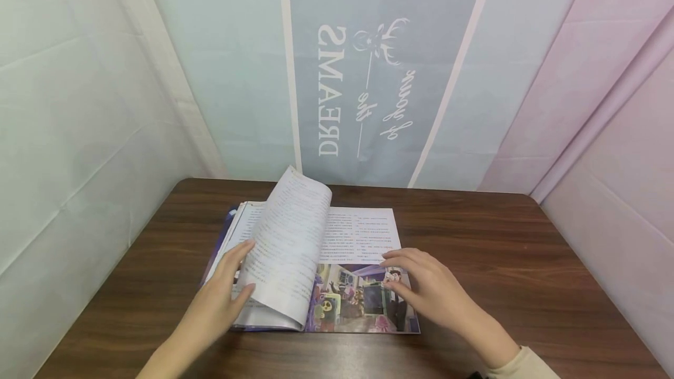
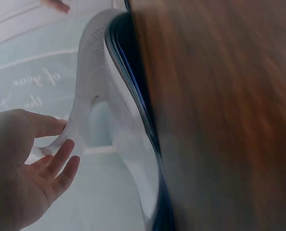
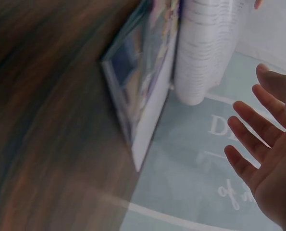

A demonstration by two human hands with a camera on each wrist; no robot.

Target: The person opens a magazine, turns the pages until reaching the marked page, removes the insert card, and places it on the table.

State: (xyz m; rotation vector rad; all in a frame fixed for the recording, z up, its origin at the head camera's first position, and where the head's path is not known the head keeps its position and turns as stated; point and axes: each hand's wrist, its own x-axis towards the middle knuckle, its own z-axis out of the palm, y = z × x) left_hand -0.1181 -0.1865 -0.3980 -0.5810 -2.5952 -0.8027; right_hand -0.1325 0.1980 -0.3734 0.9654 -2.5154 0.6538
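Note:
An open illustrated book lies on the table, with printed text above a colourful picture on its right side. One page stands lifted and curved over the left half. My left hand pinches the outer edge of that page; in the left wrist view the left hand has its thumb and fingers on either side of the paper. Over the right edge of the book is my right hand, fingers spread and loosely bent. Seen from the right wrist, the right hand holds nothing and is apart from the book.
The dark wooden table extends on both sides of the book. Behind it hangs a pale blue-green cloth with mirrored lettering and an antler drawing. Light cloth walls enclose the left and right sides.

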